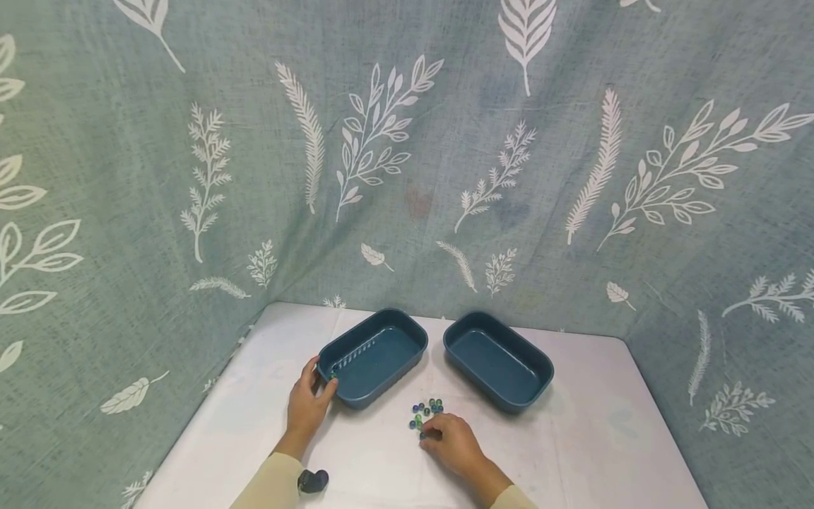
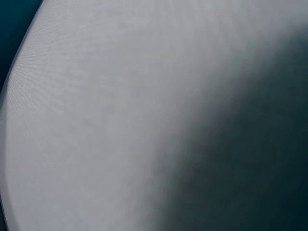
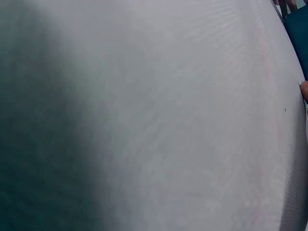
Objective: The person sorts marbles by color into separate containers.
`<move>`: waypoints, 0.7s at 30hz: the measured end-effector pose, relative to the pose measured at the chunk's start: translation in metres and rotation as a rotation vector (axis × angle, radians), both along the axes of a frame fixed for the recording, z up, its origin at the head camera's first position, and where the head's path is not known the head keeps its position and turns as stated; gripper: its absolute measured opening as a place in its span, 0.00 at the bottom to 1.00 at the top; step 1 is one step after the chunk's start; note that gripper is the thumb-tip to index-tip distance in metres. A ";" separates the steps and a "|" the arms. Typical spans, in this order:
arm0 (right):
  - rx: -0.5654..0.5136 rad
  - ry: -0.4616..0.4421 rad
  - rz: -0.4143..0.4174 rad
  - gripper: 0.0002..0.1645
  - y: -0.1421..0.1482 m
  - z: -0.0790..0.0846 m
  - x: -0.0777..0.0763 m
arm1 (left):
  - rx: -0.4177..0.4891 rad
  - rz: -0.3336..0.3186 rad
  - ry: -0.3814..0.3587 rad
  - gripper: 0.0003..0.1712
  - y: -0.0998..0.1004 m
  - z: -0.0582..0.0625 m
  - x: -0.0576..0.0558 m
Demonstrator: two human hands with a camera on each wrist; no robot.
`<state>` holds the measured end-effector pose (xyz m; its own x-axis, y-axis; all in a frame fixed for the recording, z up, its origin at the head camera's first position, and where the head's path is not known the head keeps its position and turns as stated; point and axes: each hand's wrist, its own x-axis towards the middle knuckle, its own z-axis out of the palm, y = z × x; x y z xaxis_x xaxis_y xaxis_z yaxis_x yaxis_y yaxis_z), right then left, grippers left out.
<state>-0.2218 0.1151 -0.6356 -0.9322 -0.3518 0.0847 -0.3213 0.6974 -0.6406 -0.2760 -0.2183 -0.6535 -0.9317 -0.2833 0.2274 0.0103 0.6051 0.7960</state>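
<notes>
In the head view, two dark blue plastic bins stand on the table. At the near-left corner of the left bin, my left hand grips the rim, fingers along the outer side and thumb at the front. A few small marbles show inside that corner, close to the thumb. My right hand is at the near edge of a loose cluster of green and blue glass marbles, pinching a dark marble between thumb and index finger. Both wrist views show mostly blurred white cloth.
The right bin stands angled at the back right; I see no marbles in it. A small black object is beside the left sleeve. Leaf-patterned green cloth hangs around the white-covered table on the back and sides.
</notes>
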 end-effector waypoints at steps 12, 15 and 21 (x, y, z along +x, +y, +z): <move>0.016 0.002 0.012 0.12 0.000 0.003 -0.002 | -0.011 0.007 0.014 0.41 0.002 -0.001 -0.001; -0.005 0.002 0.019 0.11 0.002 0.003 -0.002 | -0.010 0.008 -0.004 0.41 0.002 -0.001 -0.001; -0.056 -0.011 0.028 0.12 0.005 0.002 -0.004 | -0.008 0.016 -0.003 0.40 0.001 -0.001 0.000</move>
<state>-0.2258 0.1197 -0.6336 -0.9232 -0.3724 0.0952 -0.3330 0.6511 -0.6820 -0.2762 -0.2168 -0.6542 -0.9277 -0.2966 0.2266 -0.0023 0.6116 0.7911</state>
